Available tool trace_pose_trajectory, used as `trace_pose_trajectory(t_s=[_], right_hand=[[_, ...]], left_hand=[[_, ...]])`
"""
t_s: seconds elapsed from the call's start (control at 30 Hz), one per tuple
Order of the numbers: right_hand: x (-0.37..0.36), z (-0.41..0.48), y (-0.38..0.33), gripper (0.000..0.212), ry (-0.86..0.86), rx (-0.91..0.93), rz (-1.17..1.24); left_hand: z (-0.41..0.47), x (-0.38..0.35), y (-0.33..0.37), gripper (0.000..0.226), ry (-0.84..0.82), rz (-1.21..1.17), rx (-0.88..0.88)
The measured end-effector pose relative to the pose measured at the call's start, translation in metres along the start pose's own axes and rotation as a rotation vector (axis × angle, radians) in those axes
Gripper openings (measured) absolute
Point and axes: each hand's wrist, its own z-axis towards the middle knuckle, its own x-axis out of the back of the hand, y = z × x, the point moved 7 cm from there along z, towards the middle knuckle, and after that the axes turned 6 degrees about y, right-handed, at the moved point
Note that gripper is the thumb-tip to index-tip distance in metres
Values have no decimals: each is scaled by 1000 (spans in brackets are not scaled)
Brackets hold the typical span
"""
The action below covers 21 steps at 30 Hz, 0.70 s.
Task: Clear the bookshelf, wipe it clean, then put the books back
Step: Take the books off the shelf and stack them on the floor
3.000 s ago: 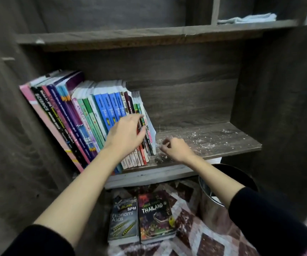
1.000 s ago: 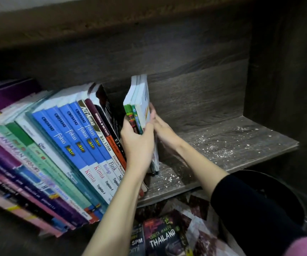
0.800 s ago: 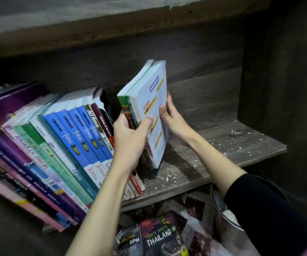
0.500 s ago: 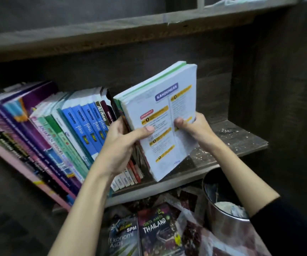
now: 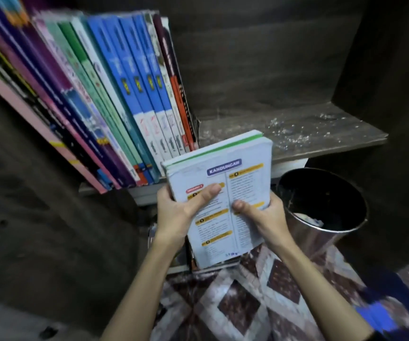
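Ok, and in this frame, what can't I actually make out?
Head view only:
- Spine titles on the shelved books: smeared by motion blur.
- How many books are in the held bundle: its top page covers the rest.
- Fingers of the left hand and right hand: behind the bundle; only thumbs show.
- The books on the floor: mostly covered by the bundle.
- Contents of the bin: too dark.

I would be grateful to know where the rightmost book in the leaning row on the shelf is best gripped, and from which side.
Pinch the rightmost book across its spine near the top, coming from the right. Its right cover faces bare shelf, while its left cover lies against the neighbouring books; the row leans left, leaving that right side open.
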Motion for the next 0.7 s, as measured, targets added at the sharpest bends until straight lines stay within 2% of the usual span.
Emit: trace_pose_trajectory(t_s=[0.07,0.17,0.23,0.3,0.4,0.5,0.63,0.7], right_hand=[[0,-8,23,71,-13,-56,-15],[3,-17,61,62,-6,-128,-65],[5,-20,85,46,12,-193,-88],[8,-22,112,30,40,-273,-95],[9,-24,150,23,75,-392,-128],[10,-27,188,10,106,-530,-149],[1,-29,227,13,152,-660,-187],[-8,-26,241,18,149,-692,-196]], left_hand=[[-1,16,-28,37,48,2,72],[-1,37,-71,48,122,15,176],[1,50,-100,55,175,26,246],[3,62,-128,52,239,40,306],[6,76,-165,38,297,-31,387],[3,95,-202,38,309,-100,490],[-29,115,-257,49,254,-36,725],[-45,127,-274,36,263,16,779]])
